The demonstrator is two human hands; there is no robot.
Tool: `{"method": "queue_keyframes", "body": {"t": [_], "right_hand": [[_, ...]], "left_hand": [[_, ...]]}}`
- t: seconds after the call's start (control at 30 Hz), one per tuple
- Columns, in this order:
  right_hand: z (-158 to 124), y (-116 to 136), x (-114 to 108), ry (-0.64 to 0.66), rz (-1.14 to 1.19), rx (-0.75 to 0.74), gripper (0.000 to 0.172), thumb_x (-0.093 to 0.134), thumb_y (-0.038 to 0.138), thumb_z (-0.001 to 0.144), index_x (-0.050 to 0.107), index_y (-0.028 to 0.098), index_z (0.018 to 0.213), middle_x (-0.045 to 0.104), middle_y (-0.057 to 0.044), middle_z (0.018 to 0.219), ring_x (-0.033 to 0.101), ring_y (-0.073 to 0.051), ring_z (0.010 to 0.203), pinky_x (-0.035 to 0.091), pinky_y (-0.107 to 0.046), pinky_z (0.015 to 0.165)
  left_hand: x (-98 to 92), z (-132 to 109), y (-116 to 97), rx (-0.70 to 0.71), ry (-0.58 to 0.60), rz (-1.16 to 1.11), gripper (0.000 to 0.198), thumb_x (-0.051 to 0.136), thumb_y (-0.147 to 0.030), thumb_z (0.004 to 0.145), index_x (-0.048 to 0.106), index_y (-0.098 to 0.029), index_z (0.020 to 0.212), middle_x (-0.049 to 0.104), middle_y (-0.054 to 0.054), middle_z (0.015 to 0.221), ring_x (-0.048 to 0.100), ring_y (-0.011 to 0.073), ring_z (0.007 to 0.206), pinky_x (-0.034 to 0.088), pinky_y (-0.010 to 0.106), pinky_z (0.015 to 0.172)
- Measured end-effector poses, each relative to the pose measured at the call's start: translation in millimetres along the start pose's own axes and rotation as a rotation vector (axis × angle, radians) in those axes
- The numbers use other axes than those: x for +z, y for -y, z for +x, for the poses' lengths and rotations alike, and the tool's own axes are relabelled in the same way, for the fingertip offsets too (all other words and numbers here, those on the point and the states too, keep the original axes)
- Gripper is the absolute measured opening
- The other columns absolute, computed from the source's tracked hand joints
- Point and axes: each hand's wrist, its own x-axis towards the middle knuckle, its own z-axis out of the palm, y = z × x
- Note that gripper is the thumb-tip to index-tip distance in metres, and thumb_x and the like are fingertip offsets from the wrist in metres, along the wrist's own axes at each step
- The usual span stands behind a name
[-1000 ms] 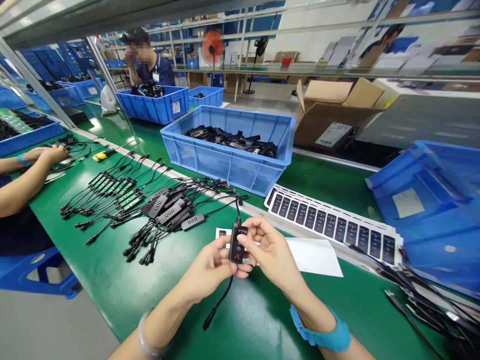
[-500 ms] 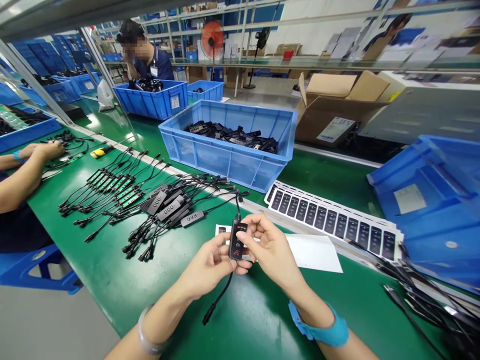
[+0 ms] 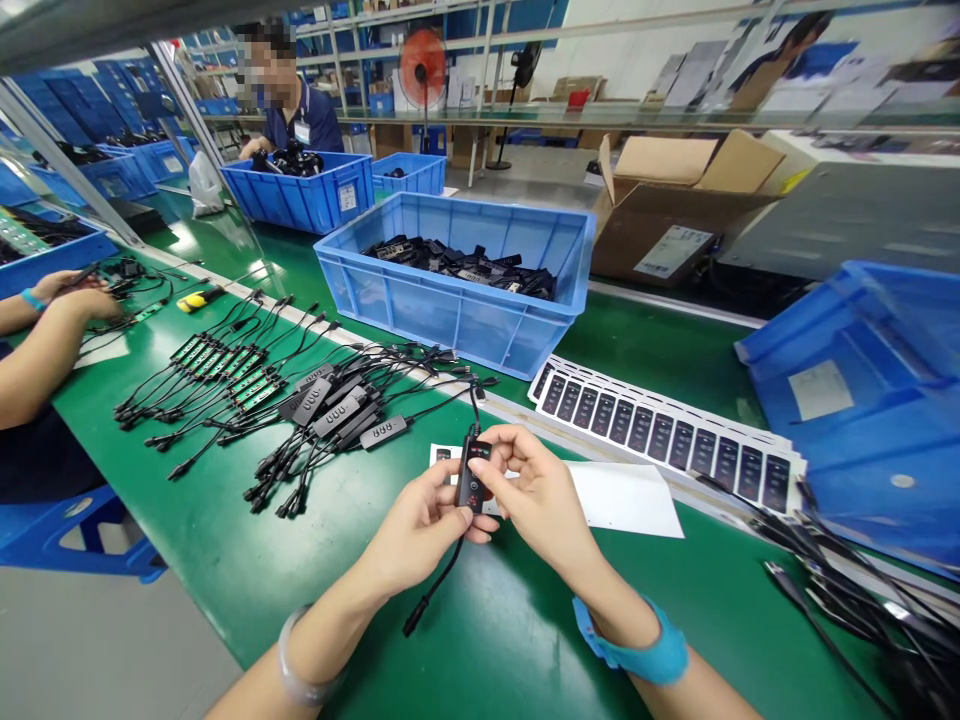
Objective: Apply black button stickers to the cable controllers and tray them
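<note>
A small black controller module (image 3: 471, 474) with a labelled face and a cable at each end is held upright between both hands above the green table (image 3: 225, 520). My left hand (image 3: 420, 530) grips its lower left side. My right hand (image 3: 536, 495) pinches its upper right edge, thumb on the face. One cable hangs down to a plug (image 3: 412, 620) near the table. Behind the hands lies a white backing sheet (image 3: 622, 500) and a sheet of black labels (image 3: 667, 435).
A pile of black cabled modules (image 3: 337, 415) and green circuit strips (image 3: 221, 365) lies to the left. A blue bin of black parts (image 3: 450, 300) stands behind, another blue bin (image 3: 862, 400) at right. A co-worker's arm (image 3: 45, 340) rests far left; another person (image 3: 289, 95) works behind.
Both hands with the module have stayed together, drifting slightly up in view as the camera tilts. The far person lowered a hand from the face to the bin.
</note>
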Motion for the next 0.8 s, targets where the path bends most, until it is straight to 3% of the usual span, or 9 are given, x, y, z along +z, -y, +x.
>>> {"method": "queue_keyframes", "body": {"t": [0.33, 0.53, 0.67, 0.8], "right_hand": [[3.1, -10.4, 1.1, -0.064, -0.122, -0.010, 0.025, 0.064, 0.034, 0.080, 0.052, 0.021, 0.097, 0.048, 0.004, 0.067, 0.051, -0.013, 0.060, 0.046, -0.023, 0.049], [-2.5, -14.1, 10.9, 0.024, -0.124, 0.054, 0.059, 0.074, 0.035, 0.069, 0.034, 0.025, 0.110, 0.054, -0.001, 0.094, 0.058, -0.016, 0.074, 0.051, -0.028, 0.058], [-3.4, -10.6, 12.1, 0.052, -0.034, 0.066, 0.069, 0.077, 0.041, 0.065, 0.030, 0.026, 0.113, 0.052, -0.005, 0.106, 0.059, -0.017, 0.081, 0.052, -0.029, 0.058], [9.1, -3.4, -7.2, -0.085, 0.077, 0.026, 0.076, 0.071, 0.047, 0.069, 0.025, 0.028, 0.128, 0.051, -0.004, 0.106, 0.058, -0.016, 0.078, 0.050, -0.028, 0.057]], "left_hand": [[1.2, 1.0, 1.0, 0.019, -0.056, 0.085, 0.048, 0.072, -0.035, 0.079, 0.053, -0.013, 0.117, 0.068, 0.006, 0.088, 0.067, 0.0168, 0.078, 0.054, 0.030, 0.075], [1.3, 4.9, -5.7, 0.038, -0.055, -0.017, 0.041, 0.076, -0.033, 0.074, 0.062, -0.012, 0.107, 0.068, 0.006, 0.088, 0.059, 0.0108, 0.069, 0.051, 0.024, 0.066], [0.7, 5.0, -6.4, 0.042, -0.064, -0.009, 0.039, 0.073, -0.032, 0.076, 0.063, -0.011, 0.108, 0.070, 0.007, 0.089, 0.058, 0.0101, 0.067, 0.049, 0.023, 0.064], [-1.6, 3.3, -4.2, 0.005, -0.040, -0.060, 0.042, 0.075, -0.024, 0.073, 0.061, -0.012, 0.110, 0.070, 0.006, 0.083, 0.062, 0.0113, 0.065, 0.050, 0.024, 0.064]]}}
